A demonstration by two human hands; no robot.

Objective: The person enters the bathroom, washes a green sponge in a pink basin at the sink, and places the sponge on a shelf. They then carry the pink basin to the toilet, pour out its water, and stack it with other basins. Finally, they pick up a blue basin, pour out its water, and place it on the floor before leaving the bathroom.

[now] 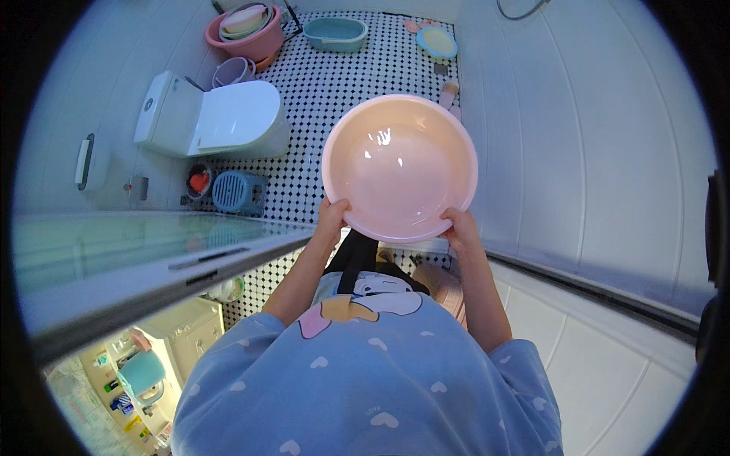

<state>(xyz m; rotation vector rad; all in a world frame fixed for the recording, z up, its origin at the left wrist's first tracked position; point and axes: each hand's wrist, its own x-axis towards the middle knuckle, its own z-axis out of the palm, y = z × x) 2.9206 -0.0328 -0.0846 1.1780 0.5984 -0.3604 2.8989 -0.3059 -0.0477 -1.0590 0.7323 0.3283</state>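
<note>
A round pink plastic basin [399, 171] is held out in front of me, its inside facing up. Shiny reflections show on its inner surface; whether it holds water I cannot tell. My left hand [332, 219] grips the rim at the lower left, with the thumb over the edge. At the lower right, my right hand [459, 227] grips the same rim, thumb on the inside. The fingers of both hands are partly hidden beneath the basin. Below it are my dark trousers and the doorway threshold.
A white toilet [239, 117] stands at the left, near a blue plastic stool [236, 192] and a small bin [199, 181]. Further off are stacked basins in a pink tub [245, 43], a teal oval tub [335, 34] and a blue-rimmed basin [437, 43]. A glass door [142, 239] borders the left.
</note>
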